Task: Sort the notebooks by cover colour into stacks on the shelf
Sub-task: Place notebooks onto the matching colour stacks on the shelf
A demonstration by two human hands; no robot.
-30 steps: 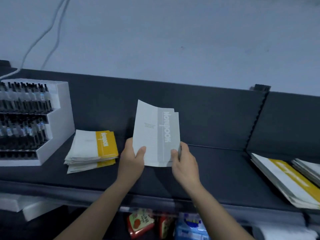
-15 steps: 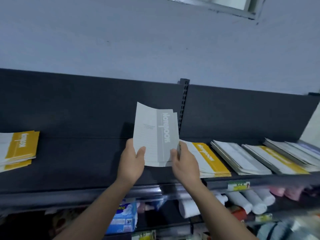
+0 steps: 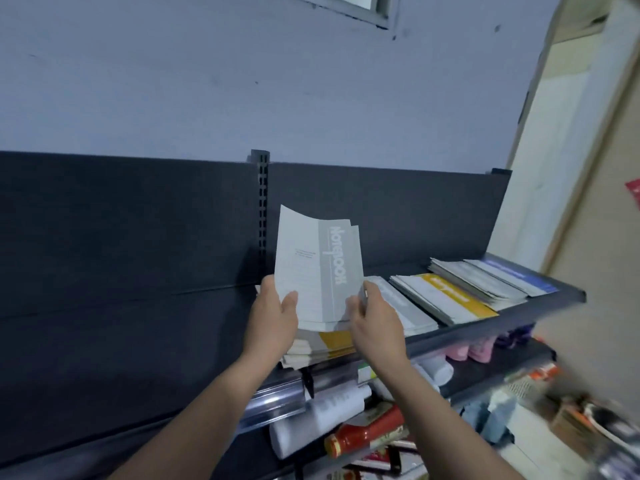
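Grey notebooks [image 3: 318,268] held upright at frame centre, above a yellow-covered stack [image 3: 337,341] on the shelf [image 3: 138,341].
Risk: pinched only at the bottom corners, the loose bundle may fan, slip, or land on yellow. Left hand [image 3: 273,317] grips the lower-left corner, thumb on the cover; right hand [image 3: 374,320] grips the lower-right edge.

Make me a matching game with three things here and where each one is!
Things:
1. grey-banded white paper notebooks
2. blue-banded white paper notebook
3. red plastic bottle

Places:
A. lying on the lower shelf
B. gripped by the left hand and the right hand
C. at the far right end of the dark top shelf

Pairs: 1-B, 2-C, 3-A.
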